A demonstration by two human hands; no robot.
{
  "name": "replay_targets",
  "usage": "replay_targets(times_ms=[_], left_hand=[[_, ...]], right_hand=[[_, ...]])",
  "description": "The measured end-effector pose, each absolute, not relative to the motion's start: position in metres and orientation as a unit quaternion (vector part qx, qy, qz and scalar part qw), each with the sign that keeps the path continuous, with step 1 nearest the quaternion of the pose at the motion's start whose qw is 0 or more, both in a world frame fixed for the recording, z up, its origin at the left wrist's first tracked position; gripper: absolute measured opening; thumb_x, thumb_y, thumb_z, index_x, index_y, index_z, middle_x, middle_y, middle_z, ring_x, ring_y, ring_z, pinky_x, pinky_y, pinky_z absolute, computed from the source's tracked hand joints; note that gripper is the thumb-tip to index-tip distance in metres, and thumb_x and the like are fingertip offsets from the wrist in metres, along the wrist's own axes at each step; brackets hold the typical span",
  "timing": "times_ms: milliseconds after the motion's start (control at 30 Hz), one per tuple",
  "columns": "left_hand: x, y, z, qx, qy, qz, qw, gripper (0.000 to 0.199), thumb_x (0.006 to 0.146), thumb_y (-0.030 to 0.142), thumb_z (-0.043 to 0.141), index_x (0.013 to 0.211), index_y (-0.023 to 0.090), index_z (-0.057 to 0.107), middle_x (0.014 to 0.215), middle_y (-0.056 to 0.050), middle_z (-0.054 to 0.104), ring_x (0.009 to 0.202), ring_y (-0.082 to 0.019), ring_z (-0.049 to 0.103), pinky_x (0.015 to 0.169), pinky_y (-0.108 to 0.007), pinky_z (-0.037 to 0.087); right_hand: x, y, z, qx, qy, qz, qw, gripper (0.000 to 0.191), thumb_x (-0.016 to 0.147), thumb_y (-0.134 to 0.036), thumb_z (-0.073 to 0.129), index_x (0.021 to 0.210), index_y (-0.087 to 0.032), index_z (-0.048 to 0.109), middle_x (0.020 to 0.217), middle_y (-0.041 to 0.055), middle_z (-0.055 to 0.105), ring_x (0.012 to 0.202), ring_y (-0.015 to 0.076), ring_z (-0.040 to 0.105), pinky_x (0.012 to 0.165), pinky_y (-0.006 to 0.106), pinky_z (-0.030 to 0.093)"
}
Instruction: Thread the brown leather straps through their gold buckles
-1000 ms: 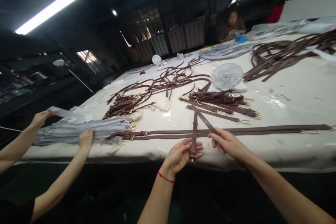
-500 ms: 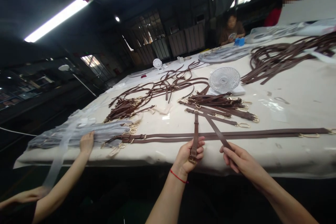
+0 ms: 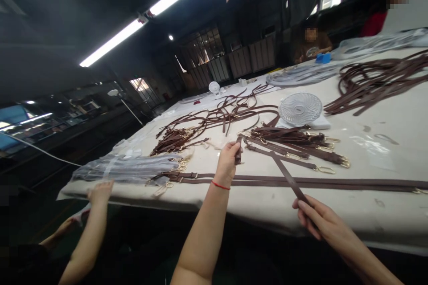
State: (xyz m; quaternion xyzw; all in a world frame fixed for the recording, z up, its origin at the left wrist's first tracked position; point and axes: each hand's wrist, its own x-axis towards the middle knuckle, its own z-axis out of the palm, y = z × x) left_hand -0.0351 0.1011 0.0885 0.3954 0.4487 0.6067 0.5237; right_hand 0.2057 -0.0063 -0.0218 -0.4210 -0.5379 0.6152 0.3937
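My left hand (image 3: 228,161), with a red cord at the wrist, reaches over the table and is closed around a short brown leather strap (image 3: 238,151). Its far end comes up near the clasps of a strap pile; the buckle is mostly hidden by my fingers. Lower right, my right hand (image 3: 317,218) pinches the near end of another flat brown strap (image 3: 289,180), which slants up toward the pile. Whether the two pieces join cannot be seen. Two long straps (image 3: 264,181) lie side by side across the table, passing behind both hands' pieces. Beyond them is a pile of short straps with gold clasps (image 3: 287,138).
A white fan (image 3: 301,109) stands behind the pile. More brown straps lie at far right (image 3: 377,80) and left of centre (image 3: 174,138). At left, a co-worker's hand (image 3: 100,191) is beside plastic-wrapped straps (image 3: 133,169). The table's front edge (image 3: 261,218) runs below my hands.
My left hand has moved up and forward with its strap, away from the table's front edge. The view has shifted, while my right hand keeps its strap. The co-worker's hand has drawn back toward the edge.
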Motion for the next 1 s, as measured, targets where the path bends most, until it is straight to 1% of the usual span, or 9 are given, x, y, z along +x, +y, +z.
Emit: replay_targets(times_ms=[100, 200, 333, 500, 600, 667, 733, 833, 1000], left_hand=[[-0.018, 0.088, 0.070, 0.390, 0.435, 0.588, 0.560, 0.028, 0.073, 0.035, 0.072, 0.081, 0.016, 0.053, 0.068, 0.001, 0.056, 0.045, -0.006, 0.041, 0.037, -0.017, 0.035], [0.003, 0.054, 0.032, 0.319, 0.430, 0.557, 0.635, 0.029, 0.074, 0.036, 0.071, 0.077, 0.014, 0.052, 0.071, -0.003, 0.060, 0.052, -0.009, 0.049, 0.045, -0.020, 0.043], [0.025, 0.010, 0.000, 0.248, 0.409, 0.515, 0.711, 0.030, 0.078, 0.038, 0.069, 0.081, 0.013, 0.054, 0.079, -0.008, 0.063, 0.060, -0.013, 0.056, 0.051, -0.025, 0.046], [0.032, -0.010, 0.000, 0.262, 0.330, 0.471, 0.775, 0.028, 0.072, 0.026, 0.076, 0.088, 0.012, 0.059, 0.088, -0.009, 0.063, 0.070, -0.013, 0.057, 0.067, -0.028, 0.049], [0.030, -0.005, 0.000, 0.249, 0.324, 0.471, 0.782, 0.028, 0.070, 0.022, 0.078, 0.086, 0.011, 0.059, 0.081, -0.006, 0.061, 0.067, -0.011, 0.056, 0.065, -0.025, 0.048], [0.029, 0.001, -0.001, 0.224, 0.331, 0.489, 0.775, 0.027, 0.071, 0.022, 0.077, 0.087, 0.012, 0.059, 0.078, -0.005, 0.060, 0.066, -0.011, 0.056, 0.063, -0.024, 0.048], [0.029, 0.008, -0.001, 0.192, 0.336, 0.509, 0.769, 0.025, 0.073, 0.020, 0.076, 0.090, 0.013, 0.058, 0.077, -0.003, 0.061, 0.065, -0.011, 0.058, 0.064, -0.025, 0.049], [0.030, 0.018, 0.001, 0.139, 0.332, 0.541, 0.760, 0.015, 0.077, 0.013, 0.071, 0.087, 0.013, 0.059, 0.076, -0.003, 0.062, 0.064, -0.011, 0.059, 0.064, -0.025, 0.051], [0.035, 0.026, 0.007, 0.053, 0.336, 0.568, 0.749, 0.006, 0.083, 0.004, 0.060, 0.080, 0.009, 0.061, 0.075, -0.005, 0.064, 0.066, -0.011, 0.061, 0.062, -0.021, 0.050]], right_hand=[[0.204, -0.012, -0.021, -0.415, -0.531, 0.633, 0.382, 0.048, 0.091, -0.063, 0.042, 0.093, -0.017, 0.055, 0.063, -0.0017, 0.055, 0.038, 0.0051, 0.038, 0.040, 0.019, 0.025], [0.204, -0.019, -0.024, -0.413, -0.521, 0.648, 0.371, 0.048, 0.092, -0.062, 0.040, 0.095, -0.016, 0.054, 0.060, -0.0023, 0.055, 0.035, 0.0047, 0.038, 0.038, 0.017, 0.023], [0.209, -0.030, -0.031, -0.431, -0.502, 0.659, 0.358, 0.045, 0.092, -0.060, 0.043, 0.101, -0.017, 0.052, 0.060, -0.0024, 0.056, 0.035, 0.0054, 0.040, 0.038, 0.017, 0.023], [0.220, -0.042, -0.034, -0.436, -0.503, 0.655, 0.357, 0.053, 0.094, -0.058, 0.042, 0.127, -0.017, 0.043, 0.065, 0.0005, 0.060, 0.037, 0.0085, 0.046, 0.038, 0.019, 0.020], [0.231, -0.049, -0.037, -0.432, -0.513, 0.653, 0.352, 0.057, 0.096, -0.054, 0.041, 0.140, -0.018, 0.034, 0.072, 0.0027, 0.063, 0.046, 0.0118, 0.051, 0.042, 0.022, 0.031], [0.239, -0.053, -0.040, -0.422, -0.531, 0.646, 0.350, 0.051, 0.097, -0.051, 0.043, 0.135, -0.017, 0.042, 0.078, 0.0048, 0.064, 0.058, 0.0142, 0.056, 0.054, 0.026, 0.042], [0.248, -0.057, -0.044, -0.418, -0.550, 0.636, 0.344, 0.043, 0.095, -0.049, 0.047, 0.123, -0.016, 0.053, 0.084, 0.0064, 0.064, 0.067, 0.0153, 0.057, 0.064, 0.029, 0.045], [0.256, -0.061, -0.050, -0.438, -0.548, 0.634, 0.326, 0.040, 0.094, -0.049, 0.049, 0.113, -0.015, 0.058, 0.078, 0.0040, 0.061, 0.056, 0.0118, 0.053, 0.053, 0.025, 0.040], [0.261, -0.064, -0.052, -0.483, -0.520, 0.625, 0.326, 0.049, 0.094, -0.052, 0.047, 0.127, -0.015, 0.050, 0.062, -0.0018, 0.055, 0.037, 0.0056, 0.040, 0.038, 0.019, 0.024]])
